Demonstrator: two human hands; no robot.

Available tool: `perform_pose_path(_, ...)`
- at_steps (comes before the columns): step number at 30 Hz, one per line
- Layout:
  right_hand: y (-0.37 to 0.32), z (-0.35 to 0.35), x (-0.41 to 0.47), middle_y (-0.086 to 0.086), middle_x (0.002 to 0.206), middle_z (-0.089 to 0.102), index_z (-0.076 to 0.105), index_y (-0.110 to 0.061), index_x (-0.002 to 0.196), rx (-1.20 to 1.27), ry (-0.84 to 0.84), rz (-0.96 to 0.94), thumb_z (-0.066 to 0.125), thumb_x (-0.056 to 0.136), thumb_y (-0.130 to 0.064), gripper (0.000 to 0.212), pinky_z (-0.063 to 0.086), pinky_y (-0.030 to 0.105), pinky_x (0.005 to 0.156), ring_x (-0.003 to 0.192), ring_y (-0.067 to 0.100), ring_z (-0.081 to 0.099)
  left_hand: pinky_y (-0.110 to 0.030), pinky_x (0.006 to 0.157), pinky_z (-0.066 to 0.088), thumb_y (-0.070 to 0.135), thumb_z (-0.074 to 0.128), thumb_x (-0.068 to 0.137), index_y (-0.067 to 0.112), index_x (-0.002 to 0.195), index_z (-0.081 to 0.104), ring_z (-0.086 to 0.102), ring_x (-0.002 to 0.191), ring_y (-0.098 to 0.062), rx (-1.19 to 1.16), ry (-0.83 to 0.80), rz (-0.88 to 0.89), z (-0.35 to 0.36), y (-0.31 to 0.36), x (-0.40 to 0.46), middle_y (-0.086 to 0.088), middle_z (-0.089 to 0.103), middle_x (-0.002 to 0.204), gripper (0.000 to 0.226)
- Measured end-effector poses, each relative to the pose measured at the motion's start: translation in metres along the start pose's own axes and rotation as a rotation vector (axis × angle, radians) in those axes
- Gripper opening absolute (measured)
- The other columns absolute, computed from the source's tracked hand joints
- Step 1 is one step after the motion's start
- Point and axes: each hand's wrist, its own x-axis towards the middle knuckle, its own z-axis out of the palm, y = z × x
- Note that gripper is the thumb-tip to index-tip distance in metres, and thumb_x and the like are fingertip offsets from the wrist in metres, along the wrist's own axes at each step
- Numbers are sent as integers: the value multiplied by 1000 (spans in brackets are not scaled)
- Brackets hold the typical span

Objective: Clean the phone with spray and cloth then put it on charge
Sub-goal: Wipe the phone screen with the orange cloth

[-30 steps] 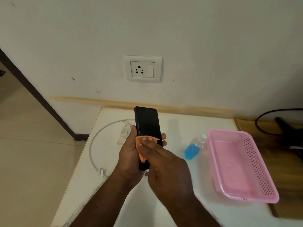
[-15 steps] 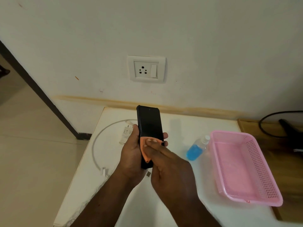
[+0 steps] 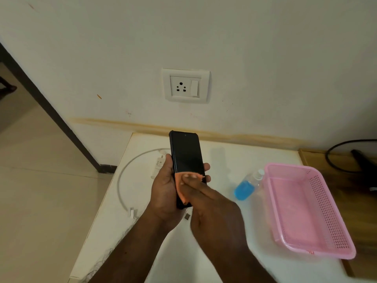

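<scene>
Left hand [image 3: 163, 193] grips phone [image 3: 186, 160] upright above white worktop [image 3: 214, 252], right hand [image 3: 212, 209] presses orange cloth [image 3: 180, 186] flat-fingered on lower screen; spray bottle [image 3: 245, 187] lies right, touching pink basket [image 3: 318, 248].

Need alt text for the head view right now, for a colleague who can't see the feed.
A person's left hand holds a black phone upright over a white table while the right hand presses an orange cloth against its lower screen. On the table lie a white charger and cable, a blue-liquid spray bottle and a pink basket; a wall socket sits above.
</scene>
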Motion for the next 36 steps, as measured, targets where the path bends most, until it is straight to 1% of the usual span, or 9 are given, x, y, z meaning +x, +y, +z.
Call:
perform_pose_path(4,21,-10,4,-17,144,44,48,-28,141,16,68,79,70,88,-13,59,27,18,101,130,7,48,-53,98,50,65,31,97,22,142,54,63,120,-37,-20,27,-14,1,-2,0,-24,62,134,67)
perform_pose_path(12,-6,5,-4,-10,109,73,78,-23,103,-38,-51,-56,100,34,-31,73,54,22,75,95,5,70,-49,85,53,68,27,97,12,140,55,65,94,-32,-53,-6,12,-6,5,2,-21,66,121,76)
perform_pose_path(18,18,-5,2,-24,150,30,36,-37,147,11,33,26,65,92,-28,63,18,15,105,137,0,36,-53,88,55,66,27,98,18,133,63,65,102,-41,-30,27,63,-3,4,4,-25,66,125,70)
perform_pose_path(22,-7,-2,1,-7,130,63,67,-20,123,-12,-62,-16,95,54,-29,75,41,21,96,113,8,63,-48,82,55,65,31,97,13,131,64,65,90,-35,-99,38,95,-4,7,2,-23,67,117,71)
perform_pose_path(25,-10,6,1,-1,127,66,69,-16,120,-102,-91,-82,95,51,-34,75,39,20,99,113,8,63,-45,77,56,66,33,96,11,127,67,66,88,-33,-114,33,88,-5,8,2,-21,68,116,71)
perform_pose_path(27,-5,-3,1,-14,130,61,67,-27,124,-3,-55,-1,91,62,-28,67,40,18,97,115,2,61,-47,83,54,65,32,97,13,130,65,64,91,-35,-90,36,120,-6,8,3,-22,67,118,70)
perform_pose_path(30,11,1,-3,-23,148,36,43,-35,144,18,-11,-18,69,89,-24,61,18,11,101,133,-4,40,-48,87,54,65,30,99,17,130,66,65,94,-36,-83,45,147,-7,9,5,-23,67,119,68)
perform_pose_path(33,3,6,-5,-11,118,69,75,-21,110,1,-3,-51,98,44,-31,70,48,19,86,102,3,67,-47,83,55,66,32,97,13,129,66,66,89,-33,-125,52,145,-9,10,6,-22,67,119,71)
perform_pose_path(36,-9,15,-6,-10,96,76,81,-23,81,-152,-36,-158,95,15,-53,73,52,18,76,86,2,71,-46,82,53,67,34,95,10,127,67,66,89,-32,-156,47,125,-10,11,5,-21,66,118,73)
